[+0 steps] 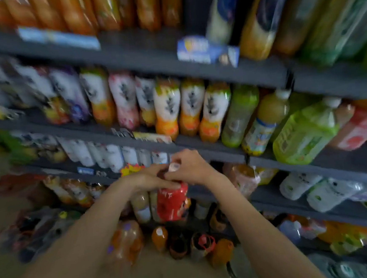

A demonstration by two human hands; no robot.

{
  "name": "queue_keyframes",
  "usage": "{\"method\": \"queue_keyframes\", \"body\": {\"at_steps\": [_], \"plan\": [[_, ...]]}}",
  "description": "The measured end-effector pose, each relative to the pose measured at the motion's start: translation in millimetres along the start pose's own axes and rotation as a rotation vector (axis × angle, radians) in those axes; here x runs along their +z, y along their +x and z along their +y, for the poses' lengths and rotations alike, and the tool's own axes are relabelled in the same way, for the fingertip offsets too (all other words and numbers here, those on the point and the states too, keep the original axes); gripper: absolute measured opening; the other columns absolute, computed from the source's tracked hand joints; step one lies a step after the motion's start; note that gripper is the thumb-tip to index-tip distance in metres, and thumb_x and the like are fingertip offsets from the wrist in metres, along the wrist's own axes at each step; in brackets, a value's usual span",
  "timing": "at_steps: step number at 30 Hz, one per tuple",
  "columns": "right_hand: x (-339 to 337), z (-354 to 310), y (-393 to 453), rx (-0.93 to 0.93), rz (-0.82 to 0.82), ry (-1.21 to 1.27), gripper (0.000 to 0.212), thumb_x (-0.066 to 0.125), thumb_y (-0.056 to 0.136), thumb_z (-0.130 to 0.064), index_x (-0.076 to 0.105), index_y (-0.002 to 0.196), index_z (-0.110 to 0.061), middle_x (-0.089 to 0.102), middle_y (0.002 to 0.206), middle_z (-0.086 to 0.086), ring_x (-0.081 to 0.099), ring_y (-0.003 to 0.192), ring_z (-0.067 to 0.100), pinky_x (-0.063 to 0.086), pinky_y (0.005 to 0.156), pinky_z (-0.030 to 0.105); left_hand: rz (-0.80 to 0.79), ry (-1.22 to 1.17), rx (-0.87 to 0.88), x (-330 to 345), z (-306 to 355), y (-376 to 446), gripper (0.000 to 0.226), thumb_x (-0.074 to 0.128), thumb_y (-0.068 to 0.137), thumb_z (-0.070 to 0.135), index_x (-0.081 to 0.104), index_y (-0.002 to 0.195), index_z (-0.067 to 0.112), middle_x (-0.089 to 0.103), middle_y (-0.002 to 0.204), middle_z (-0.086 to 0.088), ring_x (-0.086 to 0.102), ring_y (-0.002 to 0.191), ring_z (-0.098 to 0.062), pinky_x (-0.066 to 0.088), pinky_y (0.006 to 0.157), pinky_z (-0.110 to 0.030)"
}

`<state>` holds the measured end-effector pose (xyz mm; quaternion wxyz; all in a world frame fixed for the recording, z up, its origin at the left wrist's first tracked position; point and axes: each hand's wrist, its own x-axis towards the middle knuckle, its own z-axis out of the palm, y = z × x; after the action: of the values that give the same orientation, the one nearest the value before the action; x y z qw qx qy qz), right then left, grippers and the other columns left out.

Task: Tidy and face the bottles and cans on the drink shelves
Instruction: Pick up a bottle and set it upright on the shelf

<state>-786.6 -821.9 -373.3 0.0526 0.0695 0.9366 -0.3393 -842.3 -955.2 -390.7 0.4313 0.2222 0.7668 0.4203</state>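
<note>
Both hands on red-labelled bottle, held upright before front edge of lower shelf. Left hand fingers curled round bottle shoulder. Right hand fingers pinch pale cap. Frame motion-blurred.

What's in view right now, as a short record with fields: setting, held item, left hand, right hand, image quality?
setting: drink shelves stocked with bottles
held item: red-labelled bottle with a pale cap
left hand: grips the bottle's shoulder
right hand: fingers curled round the cap
image quality: motion-blurred, labels unreadable
</note>
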Motion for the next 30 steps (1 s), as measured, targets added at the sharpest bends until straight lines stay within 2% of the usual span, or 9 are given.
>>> {"method": "queue_keyframes", "body": {"at_steps": [4, 7, 11, 13, 17, 19, 23, 26, 30], "plan": [[-105.4, -134.0, 1.9, -0.272, 0.093, -0.162, 0.028, 0.077, 0.069, -0.032, 0.062, 0.066, -0.009, 0.055, 0.060, 0.000, 0.051, 0.059, 0.006, 0.036, 0.050, 0.022, -0.017, -0.201, 0.206, -79.6, 83.6, -82.0, 0.061, 0.088, 0.054, 0.034, 0.060, 0.107, 0.023, 0.069, 0.107, 0.006, 0.063, 0.097, -0.005, 0.050, 0.088, -0.018], [-172.6, -232.6, 0.8, -0.387, 0.245, -0.220, 0.031, 0.077, 0.070, -0.037, 0.065, 0.075, -0.010, 0.059, 0.071, 0.002, 0.053, 0.074, 0.014, 0.036, 0.059, 0.029, 0.042, -0.250, 0.354, -139.1, 155.4, -136.5, 0.040, 0.074, 0.069, 0.019, 0.057, 0.105, 0.022, 0.072, 0.100, 0.006, 0.066, 0.087, -0.001, 0.052, 0.082, -0.018], [-230.6, -329.0, -0.3, -0.475, 0.477, -0.211, 0.024, 0.074, 0.073, -0.031, 0.067, 0.085, -0.012, 0.055, 0.082, 0.000, 0.052, 0.082, 0.015, 0.044, 0.071, 0.032, 0.036, -0.204, 0.581, -205.1, 220.6, -192.4, 0.091, 0.093, 0.027, 0.043, 0.057, 0.108, 0.021, 0.072, 0.098, 0.005, 0.068, 0.091, -0.009, 0.055, 0.081, -0.027], [-248.1, -363.4, 9.5, -0.470, 0.596, -0.159, 0.021, 0.073, 0.074, -0.032, 0.065, 0.082, -0.014, 0.056, 0.082, 0.001, 0.053, 0.081, 0.013, 0.042, 0.067, 0.028, 0.049, -0.152, 0.631, -231.4, 236.2, -207.6, 0.096, 0.093, 0.022, 0.046, 0.057, 0.107, 0.022, 0.072, 0.098, 0.008, 0.067, 0.093, -0.008, 0.055, 0.083, -0.028], [-263.9, -423.6, 37.8, -0.498, 0.778, -0.031, 0.031, 0.076, 0.073, -0.038, 0.059, 0.083, -0.014, 0.055, 0.080, 0.003, 0.054, 0.077, 0.015, 0.040, 0.063, 0.026, 0.166, -0.209, 0.803, -286.2, 260.4, -223.0, 0.080, 0.091, 0.032, 0.039, 0.057, 0.103, 0.021, 0.072, 0.094, 0.006, 0.067, 0.090, -0.009, 0.053, 0.091, -0.033], [-266.6, -450.0, 48.0, -0.533, 0.812, -0.023, 0.038, 0.076, 0.074, -0.040, 0.058, 0.093, -0.013, 0.054, 0.087, 0.003, 0.053, 0.079, 0.015, 0.039, 0.061, 0.023, 0.208, -0.253, 0.866, -317.5, 272.6, -228.4, 0.084, 0.092, 0.028, 0.038, 0.057, 0.103, 0.018, 0.073, 0.093, 0.003, 0.069, 0.085, -0.008, 0.057, 0.078, -0.028], [-275.0, -491.3, 80.1, -0.524, 0.878, -0.089, 0.042, 0.072, 0.079, -0.032, 0.060, 0.110, -0.007, 0.057, 0.096, 0.003, 0.054, 0.088, 0.015, 0.040, 0.065, 0.023, 0.384, -0.154, 0.886, -369.1, 297.6, -231.9, 0.056, 0.079, 0.062, 0.017, 0.055, 0.113, 0.018, 0.068, 0.104, 0.000, 0.065, 0.090, -0.009, 0.052, 0.088, -0.030], [-284.2, -511.6, 107.9, -0.470, 0.969, -0.113, 0.036, 0.068, 0.083, -0.025, 0.060, 0.110, -0.004, 0.062, 0.103, 0.010, 0.058, 0.095, 0.021, 0.045, 0.075, 0.030, 0.436, -0.112, 0.873, -394.5, 311.8, -225.5, 0.046, 0.079, 0.068, 0.019, 0.056, 0.107, 0.022, 0.067, 0.105, 0.001, 0.063, 0.095, -0.012, 0.050, 0.088, -0.032], [-310.9, -523.8, 131.4, -0.342, 1.071, -0.210, 0.033, 0.063, 0.087, -0.027, 0.055, 0.106, -0.001, 0.056, 0.098, 0.008, 0.053, 0.090, 0.021, 0.043, 0.072, 0.030, 0.591, 0.010, 0.951, -419.9, 335.5, -219.4, 0.050, 0.074, 0.078, 0.017, 0.051, 0.122, 0.012, 0.059, 0.108, 0.001, 0.056, 0.094, -0.008, 0.046, 0.078, -0.016]]}}
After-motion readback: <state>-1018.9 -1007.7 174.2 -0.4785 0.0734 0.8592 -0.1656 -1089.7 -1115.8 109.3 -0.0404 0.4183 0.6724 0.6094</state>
